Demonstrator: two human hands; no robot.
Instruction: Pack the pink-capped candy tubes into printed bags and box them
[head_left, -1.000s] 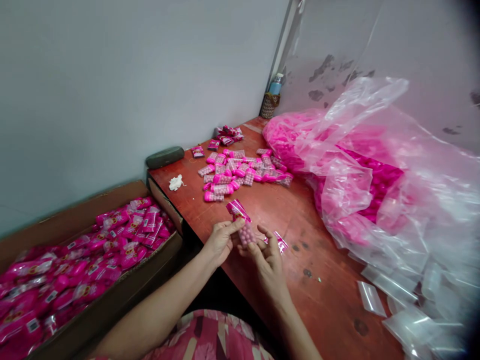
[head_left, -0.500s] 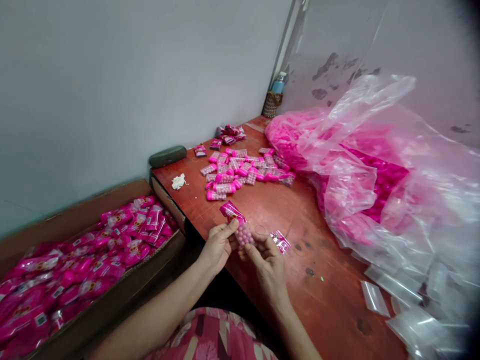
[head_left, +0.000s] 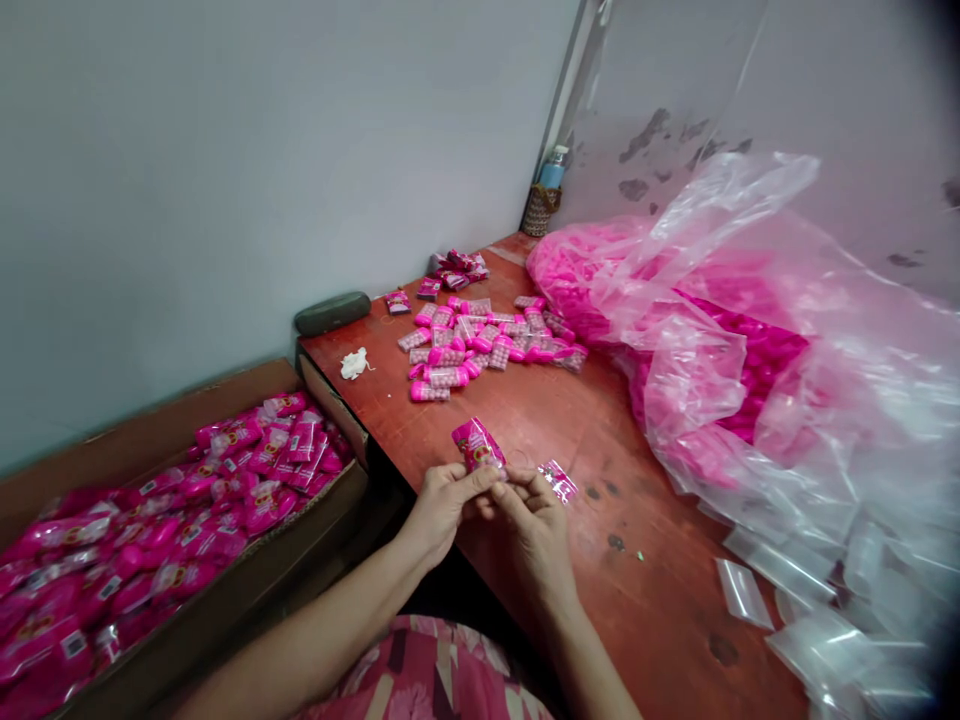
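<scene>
A shiny pink printed wrapper (head_left: 478, 442) stands up between my hands, tilted away over the table edge. My left hand (head_left: 444, 505) pinches its lower part, the thumb across the front. The fingers of my right hand (head_left: 534, 512) close on the same lower end, touching the left fingertips. The small clear pack of pink balls is now hidden by the wrapper and my fingers. Just beyond my right hand, another flat printed wrapper (head_left: 559, 481) lies on the table. Farther back is a loose heap of small clear packs with pink caps (head_left: 480, 340), filled with pink balls.
Left of the red table (head_left: 600, 600), a cardboard box (head_left: 330, 530) holds many pink wrapped packs (head_left: 225, 490). A large clear plastic bag (head_left: 697, 370) of pink items fills the right side, with clear sleeves (head_left: 742, 592) near it. A dark green case (head_left: 332, 314) lies by the wall.
The pack of pink balls was visible below the wrapper and is now covered. The wrapper's printed front faces me, and both hands have come closer together around its lower end.
</scene>
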